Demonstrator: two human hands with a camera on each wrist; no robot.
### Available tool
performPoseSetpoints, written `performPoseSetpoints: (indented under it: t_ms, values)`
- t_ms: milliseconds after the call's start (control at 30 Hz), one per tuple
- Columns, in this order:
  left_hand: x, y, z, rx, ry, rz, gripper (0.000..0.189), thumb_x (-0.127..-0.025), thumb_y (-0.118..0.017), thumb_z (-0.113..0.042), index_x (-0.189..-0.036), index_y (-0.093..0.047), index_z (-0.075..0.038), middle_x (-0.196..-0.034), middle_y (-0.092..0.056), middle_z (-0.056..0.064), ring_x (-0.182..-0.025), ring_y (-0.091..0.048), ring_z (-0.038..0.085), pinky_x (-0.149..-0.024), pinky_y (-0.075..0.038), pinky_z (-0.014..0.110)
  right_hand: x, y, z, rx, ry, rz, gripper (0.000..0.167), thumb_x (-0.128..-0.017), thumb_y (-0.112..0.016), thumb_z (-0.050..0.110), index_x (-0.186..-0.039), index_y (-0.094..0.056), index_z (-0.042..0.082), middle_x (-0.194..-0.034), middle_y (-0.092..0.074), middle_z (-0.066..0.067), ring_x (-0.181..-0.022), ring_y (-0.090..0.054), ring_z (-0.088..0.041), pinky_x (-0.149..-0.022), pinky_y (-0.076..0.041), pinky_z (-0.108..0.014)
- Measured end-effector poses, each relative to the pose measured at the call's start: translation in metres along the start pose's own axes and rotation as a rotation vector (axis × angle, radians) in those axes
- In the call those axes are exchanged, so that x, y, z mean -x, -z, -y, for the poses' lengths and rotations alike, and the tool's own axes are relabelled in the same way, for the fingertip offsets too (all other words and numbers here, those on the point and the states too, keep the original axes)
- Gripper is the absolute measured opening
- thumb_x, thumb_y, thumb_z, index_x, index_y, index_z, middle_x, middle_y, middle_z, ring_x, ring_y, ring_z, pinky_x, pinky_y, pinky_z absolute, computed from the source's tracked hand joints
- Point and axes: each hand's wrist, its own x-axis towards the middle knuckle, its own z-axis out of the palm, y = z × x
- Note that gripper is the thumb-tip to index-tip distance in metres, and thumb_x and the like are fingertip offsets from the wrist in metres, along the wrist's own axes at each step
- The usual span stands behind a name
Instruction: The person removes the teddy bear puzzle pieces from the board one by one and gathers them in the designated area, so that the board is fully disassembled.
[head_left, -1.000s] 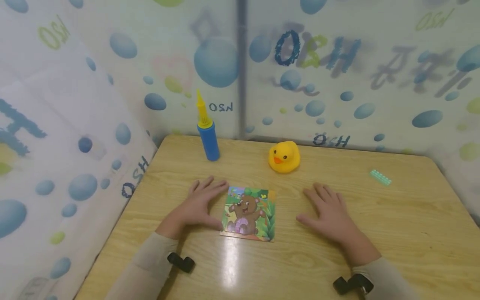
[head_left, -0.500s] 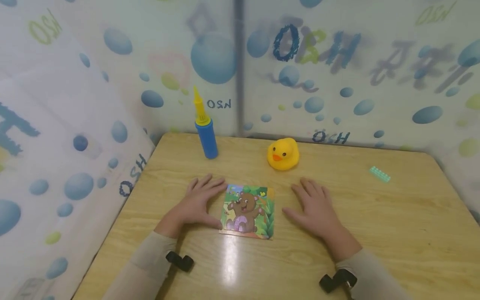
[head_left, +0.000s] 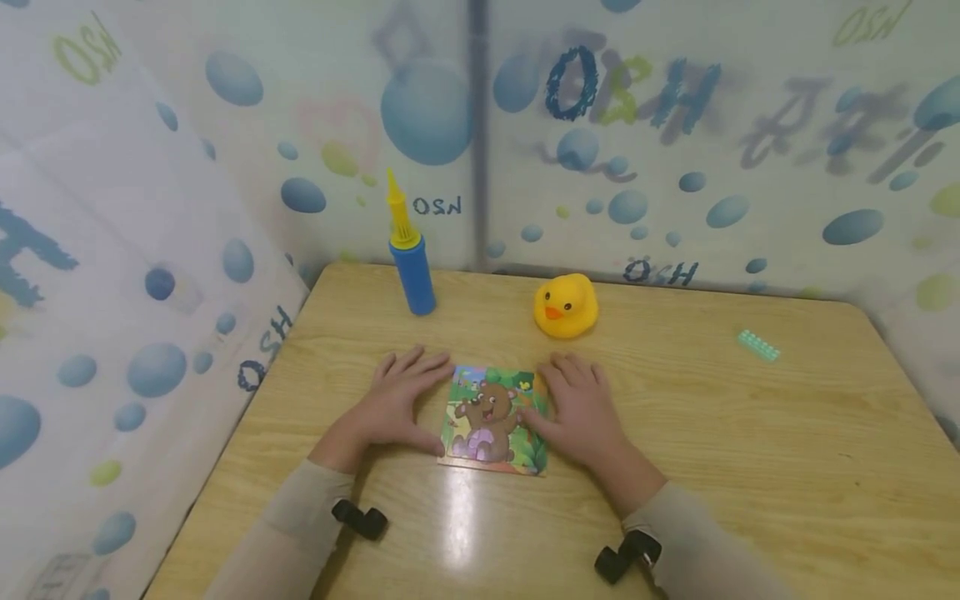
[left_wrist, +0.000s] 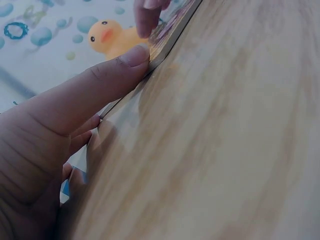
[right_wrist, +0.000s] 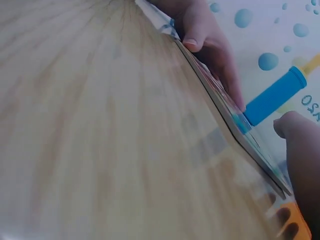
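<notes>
A square picture puzzle (head_left: 480, 417) of a brown bear lies flat on the wooden table (head_left: 720, 433). My left hand (head_left: 395, 406) rests at its left side, fingers spread, with the thumb touching the lower left corner. On the opposite side is my right hand (head_left: 587, 417), fingers extended along the right edge and thumb reaching over the picture. In the left wrist view the left thumb lies against the edge of the puzzle (left_wrist: 172, 40). The right wrist view has the right thumb (right_wrist: 300, 140) above the puzzle's thin board; whether it touches cannot be told.
A yellow rubber duck (head_left: 567, 307) sits behind the puzzle. To its left stands a blue hand pump (head_left: 414, 277) with a yellow nozzle. A mint-green toy brick (head_left: 759, 345) lies at the far right. Printed curtains (head_left: 645, 183) hang along the back and left.
My right hand has moved left across the table to the puzzle's right edge. My left hand has stayed by the left edge. The puzzle lies in place.
</notes>
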Motion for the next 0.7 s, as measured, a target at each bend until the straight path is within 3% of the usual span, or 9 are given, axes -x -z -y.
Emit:
performPoseSetpoints:
  t_ms: [300, 500, 700]
  values:
    - [0.0, -0.001, 0.0, -0.005, 0.004, -0.003, 0.129, -0.059, -0.095, -0.07, -0.165, -0.044, -0.018, -0.173, -0.032, 0.005, -0.162, -0.011, 0.042, -0.123, 0.002, 0.071, -0.013, -0.015, 0.02, -0.01, -0.016, -0.05, 0.073, -0.096, -0.063, 0.062, -0.141, -0.065, 0.005, -0.151, -0.056, -0.02, -0.142, -0.048, -0.039, -0.12, -0.033, -0.059]
    - [0.0, 0.001, -0.001, 0.001, 0.006, -0.005, 0.128, -0.06, -0.096, -0.069, -0.165, -0.044, -0.018, -0.173, -0.033, 0.004, -0.162, -0.011, 0.042, -0.124, 0.002, 0.07, -0.02, -0.022, 0.032, -0.004, 0.051, -0.085, 0.067, -0.093, -0.067, 0.058, -0.134, -0.069, 0.005, -0.143, -0.061, -0.018, -0.135, -0.053, -0.036, -0.114, -0.04, -0.059]
    - [-0.001, 0.001, -0.001, -0.013, 0.007, 0.002, 0.128, -0.06, -0.094, -0.072, -0.165, -0.044, -0.019, -0.173, -0.033, 0.004, -0.162, -0.012, 0.042, -0.124, 0.001, 0.071, -0.026, -0.028, 0.049, -0.008, 0.068, -0.077, 0.065, -0.092, -0.067, 0.06, -0.127, -0.072, 0.006, -0.14, -0.063, -0.015, -0.134, -0.054, -0.034, -0.116, -0.039, -0.056]
